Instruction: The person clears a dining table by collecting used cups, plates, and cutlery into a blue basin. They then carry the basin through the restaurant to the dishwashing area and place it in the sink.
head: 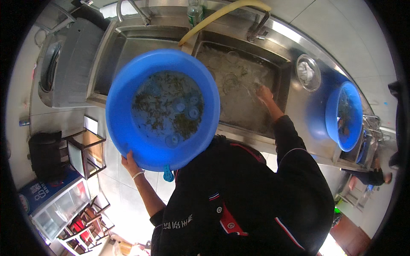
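With fingers on its lower left rim, my left hand (129, 164) holds a large blue plastic basin (121, 128). Water, dark greenish leafy bits and several small clear round vessels (193, 112) lie in the basin, which is over the left sink's front edge. My right hand (264, 93) is low in the right steel sink (256, 121), its fingers around something small and shiny, perhaps glass, that is too blurred to name. Murky water in that sink holds several clear round pieces (231, 79) and loose bits.
A yellow hose (224, 11) runs from the faucet (256, 30) to the divider between the sinks. A green-tinted bottle (194, 14) stands behind. To the right are a clear bowl with white cloth (307, 72) and a second blue basin (333, 118). A person (368, 176) is at far right.
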The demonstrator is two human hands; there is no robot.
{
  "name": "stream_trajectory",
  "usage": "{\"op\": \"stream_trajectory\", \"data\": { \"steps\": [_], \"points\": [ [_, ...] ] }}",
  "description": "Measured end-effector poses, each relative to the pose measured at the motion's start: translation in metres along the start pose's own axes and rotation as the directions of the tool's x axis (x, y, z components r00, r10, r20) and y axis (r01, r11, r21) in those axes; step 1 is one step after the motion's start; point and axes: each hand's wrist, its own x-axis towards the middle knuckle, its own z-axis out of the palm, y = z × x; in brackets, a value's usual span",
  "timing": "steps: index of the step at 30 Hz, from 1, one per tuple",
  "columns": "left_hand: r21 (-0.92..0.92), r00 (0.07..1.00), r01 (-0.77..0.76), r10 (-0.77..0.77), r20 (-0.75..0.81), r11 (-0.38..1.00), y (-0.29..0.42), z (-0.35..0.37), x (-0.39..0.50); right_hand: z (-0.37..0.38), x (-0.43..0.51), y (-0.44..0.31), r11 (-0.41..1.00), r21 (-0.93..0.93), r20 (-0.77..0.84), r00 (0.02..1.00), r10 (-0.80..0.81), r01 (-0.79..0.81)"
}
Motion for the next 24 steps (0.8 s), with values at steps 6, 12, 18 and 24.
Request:
{"op": "stream_trajectory", "data": {
  "steps": [6, 12, 18, 24],
  "points": [
    [-0.016, 0.998, 0.055, -0.056, -0.037, 0.998, 0.006, -0.023, -0.01, 0.012, 0.013, -0.028, 0.999, -0.027, 0.137, 0.99, 0.022, -0.019],
    [-0.032, 0.997, 0.078, -0.079, -0.02, 0.996, 0.014, -0.023, -0.02, 0.031, 0.033, -0.034, 0.996, 0.086, -0.034, 0.999, 0.019, -0.016],
    [-0.028, 0.997, 0.064, -0.065, -0.041, 0.998, 0.022, -0.031, -0.023, 0.053, 0.01, -0.031, 0.771, 0.623, -0.175, 0.984, -0.023, 0.129],
    [-0.058, 1.0, 0.017, -0.018, -0.013, 0.998, 0.002, -0.021, -0.021, 0.112, -0.019, -0.034, 0.934, 0.323, -0.355, 0.935, -0.028, 0.15]
  ]
}}
